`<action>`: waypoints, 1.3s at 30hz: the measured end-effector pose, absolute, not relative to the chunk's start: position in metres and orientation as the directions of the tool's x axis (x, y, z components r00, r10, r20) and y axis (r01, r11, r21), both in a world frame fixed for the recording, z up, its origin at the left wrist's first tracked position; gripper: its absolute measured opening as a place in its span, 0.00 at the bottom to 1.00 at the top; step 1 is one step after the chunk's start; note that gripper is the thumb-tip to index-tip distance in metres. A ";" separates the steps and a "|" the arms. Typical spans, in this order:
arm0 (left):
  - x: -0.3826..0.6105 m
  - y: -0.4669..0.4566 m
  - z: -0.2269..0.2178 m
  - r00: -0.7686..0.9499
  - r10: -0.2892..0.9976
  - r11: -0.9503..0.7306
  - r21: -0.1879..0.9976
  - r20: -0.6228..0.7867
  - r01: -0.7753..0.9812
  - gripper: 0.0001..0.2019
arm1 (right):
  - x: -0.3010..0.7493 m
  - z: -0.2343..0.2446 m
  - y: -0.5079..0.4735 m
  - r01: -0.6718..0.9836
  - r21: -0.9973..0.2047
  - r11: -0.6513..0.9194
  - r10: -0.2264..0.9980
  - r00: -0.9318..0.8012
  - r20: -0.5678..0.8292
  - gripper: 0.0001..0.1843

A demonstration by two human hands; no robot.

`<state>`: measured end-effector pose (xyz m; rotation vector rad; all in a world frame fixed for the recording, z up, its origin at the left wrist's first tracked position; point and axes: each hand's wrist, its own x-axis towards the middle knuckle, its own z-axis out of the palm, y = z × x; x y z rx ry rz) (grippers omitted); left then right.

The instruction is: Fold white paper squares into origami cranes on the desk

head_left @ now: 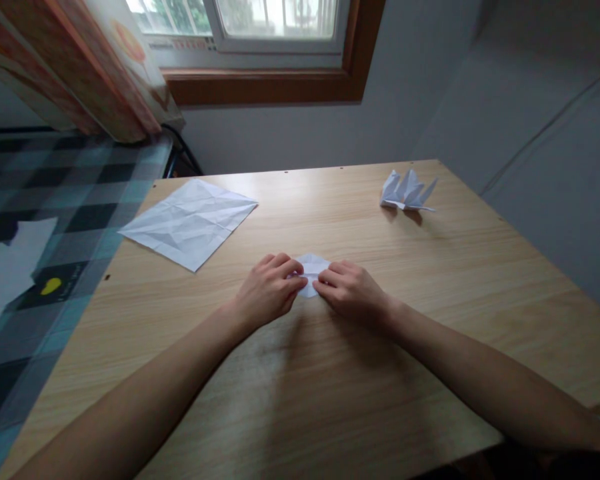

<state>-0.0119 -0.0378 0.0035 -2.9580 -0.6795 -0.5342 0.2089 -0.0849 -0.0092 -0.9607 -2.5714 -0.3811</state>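
Note:
A small piece of folded white paper [310, 267] lies on the wooden table between my two hands. My left hand [275, 283] grips its left side, fingers curled and thumb in front. On the right side, my right hand [353, 287] pinches the paper in the same way. Both sets of fingers hide the paper's side edges, and a crease runs across its middle. Farther back to the left rests a creased, unfolded square sheet of white paper [193, 220]. A folded white paper figure with several pointed tips [407, 192] stands at the back right.
The light wooden table [455, 280] reaches toward the wall below a window [275, 20]. Left of it is a surface with a checked cloth [10, 360], bearing loose white paper [10, 273]. A patterned curtain [95, 67] hangs above that, and a cable [545, 130] runs along the right wall.

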 end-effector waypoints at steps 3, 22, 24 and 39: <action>-0.012 -0.039 0.005 0.854 0.396 -0.907 -0.001 0.339 0.421 0.09 | 0.213 -0.006 -0.086 0.670 0.136 0.730 0.562 -0.702 0.437 0.14; -0.010 -0.038 0.006 0.886 0.346 -0.933 0.015 0.310 0.359 0.12 | 0.209 -0.014 -0.074 0.759 -0.417 0.500 0.855 -0.358 0.374 0.17; -0.010 -0.038 0.007 0.879 0.359 -0.927 0.011 0.314 0.375 0.13 | 0.209 -0.013 -0.075 0.751 -0.398 0.528 0.838 -0.385 0.386 0.15; -0.010 -0.038 0.002 0.871 0.342 -0.929 -0.011 0.352 0.369 0.13 | 0.213 -0.021 -0.075 0.717 -0.237 0.655 0.722 -0.502 0.477 0.11</action>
